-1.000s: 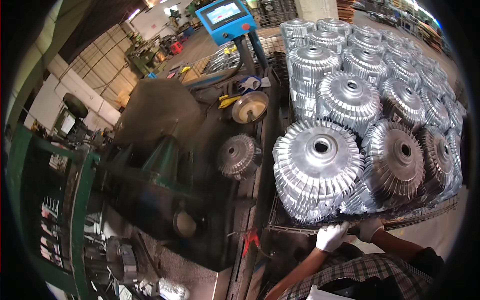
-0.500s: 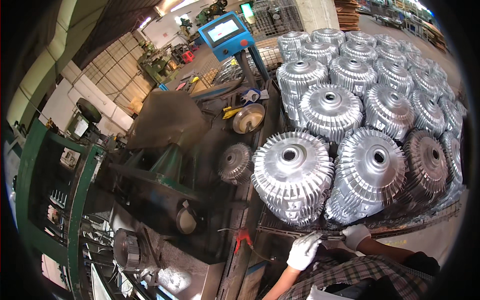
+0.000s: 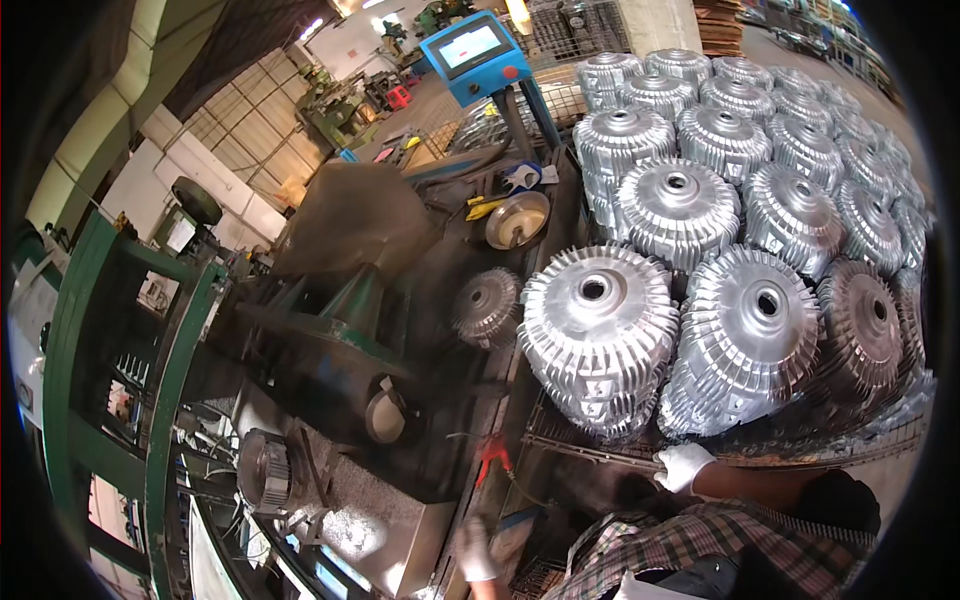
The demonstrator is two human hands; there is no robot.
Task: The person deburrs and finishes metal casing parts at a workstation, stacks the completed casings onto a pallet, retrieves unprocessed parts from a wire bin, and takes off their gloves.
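Observation:
My left hand (image 3: 476,552), in a white glove, is low in the view beside the long metal bench edge (image 3: 455,560); motion smears its fingers. My right hand (image 3: 683,467), also gloved in white, has its fingers curled close against the near rim of a wire cage (image 3: 590,452). Whatever they may hold is hidden. Just beyond, silvery finned motor housings (image 3: 598,330) stand stacked in the cage. A red-handled air blow gun (image 3: 493,458) lies on the bench edge, between my left hand and the stacks.
One finned housing (image 3: 488,308) sits on the dark bench, near a metal bowl (image 3: 517,220) and yellow-and-blue gloves (image 3: 522,178). A blue control panel (image 3: 475,58) stands behind. At left are a green machine frame (image 3: 180,400) and a round metal part (image 3: 264,470).
My left hand has left the cage rim and swung left and down toward the bench edge. My right hand has shifted left along the rim. The view has turned slightly left.

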